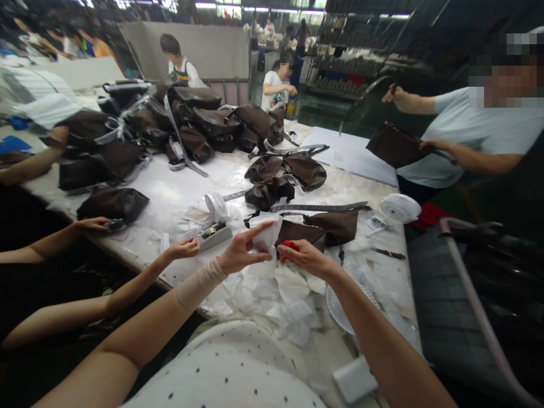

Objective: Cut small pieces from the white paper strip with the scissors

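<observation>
Near the front middle of the table, my left hand (244, 253) has its index finger and thumb stretched apart. A thin translucent white sheet (268, 226) shows right at these fingers; whether they touch it I cannot tell. My right hand (312, 259) is closed around a small red-handled tool (290, 245), its tip pointing toward my left hand. Just beyond both hands lies a dark brown bag (300, 233) with another dark brown piece (335, 225) against it. A silvery-wrapped strap (318, 207) stretches behind them.
Dark brown bags (204, 122) are heaped at the back left. A tape dispenser (215, 235), a small white fan (217, 207) and another fan (400, 208) stand around. Co-workers' hands (183, 249) reach in from the left. At right, a person holds a bag (395, 145) beside a cart (450, 232).
</observation>
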### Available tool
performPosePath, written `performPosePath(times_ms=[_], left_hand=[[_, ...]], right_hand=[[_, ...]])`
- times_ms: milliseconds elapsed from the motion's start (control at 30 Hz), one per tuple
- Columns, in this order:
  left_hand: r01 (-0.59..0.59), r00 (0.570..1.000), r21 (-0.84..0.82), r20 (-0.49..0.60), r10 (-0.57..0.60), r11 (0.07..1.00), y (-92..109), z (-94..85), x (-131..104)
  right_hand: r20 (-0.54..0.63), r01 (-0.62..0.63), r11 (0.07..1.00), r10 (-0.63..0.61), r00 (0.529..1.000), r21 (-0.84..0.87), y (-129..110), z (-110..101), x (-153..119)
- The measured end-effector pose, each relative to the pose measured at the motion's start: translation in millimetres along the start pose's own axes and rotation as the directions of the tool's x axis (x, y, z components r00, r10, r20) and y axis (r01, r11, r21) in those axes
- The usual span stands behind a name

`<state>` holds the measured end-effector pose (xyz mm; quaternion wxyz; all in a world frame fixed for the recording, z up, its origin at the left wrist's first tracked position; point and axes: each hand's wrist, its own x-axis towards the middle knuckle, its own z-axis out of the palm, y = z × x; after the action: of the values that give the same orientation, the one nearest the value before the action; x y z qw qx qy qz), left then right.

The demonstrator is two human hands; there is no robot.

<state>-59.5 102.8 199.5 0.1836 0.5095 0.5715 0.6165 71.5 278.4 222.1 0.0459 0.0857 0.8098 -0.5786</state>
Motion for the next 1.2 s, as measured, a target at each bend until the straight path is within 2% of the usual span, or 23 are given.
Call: performPosePath(times_ms=[200, 433, 567, 800, 933, 1200], left_hand=[[0.068, 0.997, -0.107, 0.049, -0.063, 0.992, -2, -0.1, -2], [0.01, 1.0, -0.035, -0.01, -0.01, 0.999, -7, -1.4, -1], [0.037, 0.999, -0.072, 0.005, -0.036, 0.997, -6, -1.4, -1], [0.034, 0.998, -0.121, 0.056, -0.028, 0.992, -5, 8.2, 0], [0.019, 0.999, -0.079, 0.051, -0.015, 0.997, -4, 10.0, 0], [0.067, 0.996, -0.17, 0.07, -0.056, 0.983, 1, 14.1, -1]], right_hand=[[-0.037, -0.006, 1.0, 0.005, 0.999, -0.013, -5, 0, 0], [-0.027, -0.032, 0.999, 0.031, 0.999, -0.031, -4, -3, -3], [-0.004, -0.036, 0.998, 0.036, 0.999, -0.057, 0, -7, -4], [0.007, -0.037, 0.999, 0.037, 0.999, -0.011, -9, 4, 3], [-0.004, -0.019, 1.0, 0.019, 1.0, 0.025, -14, 7, 6], [0.068, 0.005, 1.0, -0.004, 0.998, -0.012, -8, 9, 13]])
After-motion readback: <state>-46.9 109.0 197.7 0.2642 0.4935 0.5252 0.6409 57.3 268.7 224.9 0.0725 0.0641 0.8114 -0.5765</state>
